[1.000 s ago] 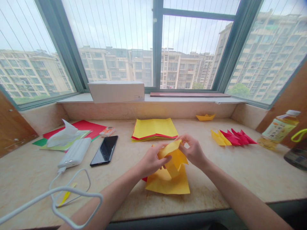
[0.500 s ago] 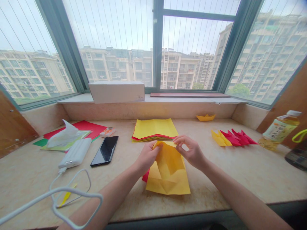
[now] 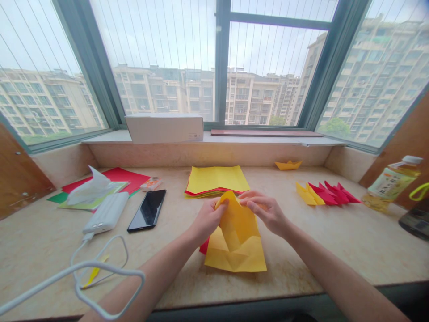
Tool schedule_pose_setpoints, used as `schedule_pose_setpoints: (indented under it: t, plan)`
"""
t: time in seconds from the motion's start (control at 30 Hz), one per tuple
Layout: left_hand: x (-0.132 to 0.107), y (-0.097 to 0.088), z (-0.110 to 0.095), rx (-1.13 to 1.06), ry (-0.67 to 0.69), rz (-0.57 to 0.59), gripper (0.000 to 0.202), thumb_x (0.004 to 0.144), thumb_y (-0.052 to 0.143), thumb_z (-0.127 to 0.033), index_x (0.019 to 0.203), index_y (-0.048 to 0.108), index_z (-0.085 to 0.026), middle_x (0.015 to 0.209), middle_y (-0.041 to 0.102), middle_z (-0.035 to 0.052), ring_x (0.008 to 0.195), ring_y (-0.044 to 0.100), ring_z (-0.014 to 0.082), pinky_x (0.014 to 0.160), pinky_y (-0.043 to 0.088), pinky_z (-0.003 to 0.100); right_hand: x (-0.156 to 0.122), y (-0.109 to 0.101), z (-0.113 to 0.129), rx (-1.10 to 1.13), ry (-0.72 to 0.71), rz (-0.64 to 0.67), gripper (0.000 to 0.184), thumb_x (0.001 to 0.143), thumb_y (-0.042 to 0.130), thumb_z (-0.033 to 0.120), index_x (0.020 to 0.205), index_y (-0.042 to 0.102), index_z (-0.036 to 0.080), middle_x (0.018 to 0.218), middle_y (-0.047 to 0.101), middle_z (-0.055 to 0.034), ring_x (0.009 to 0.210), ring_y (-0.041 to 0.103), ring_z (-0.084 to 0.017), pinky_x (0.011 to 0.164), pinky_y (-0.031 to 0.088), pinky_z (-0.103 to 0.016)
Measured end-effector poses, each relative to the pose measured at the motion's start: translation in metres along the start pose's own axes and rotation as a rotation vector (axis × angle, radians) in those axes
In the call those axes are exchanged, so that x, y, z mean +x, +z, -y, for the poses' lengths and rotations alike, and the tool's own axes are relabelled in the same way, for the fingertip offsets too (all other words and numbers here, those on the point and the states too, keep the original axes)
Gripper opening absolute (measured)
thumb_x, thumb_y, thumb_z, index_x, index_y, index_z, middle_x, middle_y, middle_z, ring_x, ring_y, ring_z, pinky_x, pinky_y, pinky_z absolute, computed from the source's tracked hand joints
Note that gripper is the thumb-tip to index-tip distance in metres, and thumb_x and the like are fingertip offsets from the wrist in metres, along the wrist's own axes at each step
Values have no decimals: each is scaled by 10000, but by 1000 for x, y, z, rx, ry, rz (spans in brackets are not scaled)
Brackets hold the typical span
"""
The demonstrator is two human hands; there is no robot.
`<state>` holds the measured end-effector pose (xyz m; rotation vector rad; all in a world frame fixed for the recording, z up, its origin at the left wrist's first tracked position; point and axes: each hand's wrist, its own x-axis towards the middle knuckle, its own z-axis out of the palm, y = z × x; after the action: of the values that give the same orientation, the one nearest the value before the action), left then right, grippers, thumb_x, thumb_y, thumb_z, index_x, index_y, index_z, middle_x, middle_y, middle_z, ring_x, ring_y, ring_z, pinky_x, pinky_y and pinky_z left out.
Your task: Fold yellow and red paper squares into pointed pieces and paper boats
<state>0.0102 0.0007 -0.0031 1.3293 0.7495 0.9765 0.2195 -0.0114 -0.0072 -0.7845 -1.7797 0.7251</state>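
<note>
Both of my hands hold a partly folded yellow paper sheet (image 3: 238,237) over the counter in front of me. My left hand (image 3: 207,219) pinches its upper left edge. My right hand (image 3: 268,213) pinches its upper right corner, fingers closed on the paper. The sheet's top is lifted and pointed; its lower part lies on the counter. A red sheet (image 3: 203,247) peeks out under it on the left.
A stack of yellow and red sheets (image 3: 216,180) lies behind my hands. Folded yellow and red pieces (image 3: 326,193) and a small yellow paper boat (image 3: 287,165) sit to the right, an oil bottle (image 3: 390,181) farther right. On the left: phone (image 3: 147,209), power bank (image 3: 106,213), tissue (image 3: 90,187).
The crumpled, raised yellow sheet has been opened out and drawn up flat between my hands. Both hands moved slightly away from me; the sheet's top now forms a point.
</note>
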Motion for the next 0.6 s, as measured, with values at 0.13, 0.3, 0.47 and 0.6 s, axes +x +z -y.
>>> schedule_pose_setpoints:
  t: [0.13,0.3,0.47,0.6]
  plan:
    - [-1,1,-1,-5,-4,-3,553,792,642,-657,923,687,-121,774,701,65,670,631,173,591,449,233,0,-1,-4,71,69,28,267,952,583,430,1060,762,264,1145,694,-80,1125,615,-247,959,499,-394]
    - [0,0,1,-18,-16,7,531,800,655,-629,939,685,-116,792,704,71,699,636,181,613,456,242,1,-3,-6,172,176,32,302,930,591,485,1002,777,259,1164,697,-80,1112,627,-259,859,543,-369]
    - [1,-2,3,2,-26,29,537,795,647,-644,905,672,-119,754,684,58,660,620,166,577,437,227,2,0,-2,235,223,62,272,844,716,437,1044,757,258,1174,684,-77,1090,627,-243,924,520,-384]
    - [1,-2,6,84,-58,44,527,796,638,-649,892,646,-131,716,648,35,580,580,136,500,406,203,2,1,-5,319,254,81,421,808,758,401,1209,677,301,1137,664,-60,981,630,-196,859,536,-342]
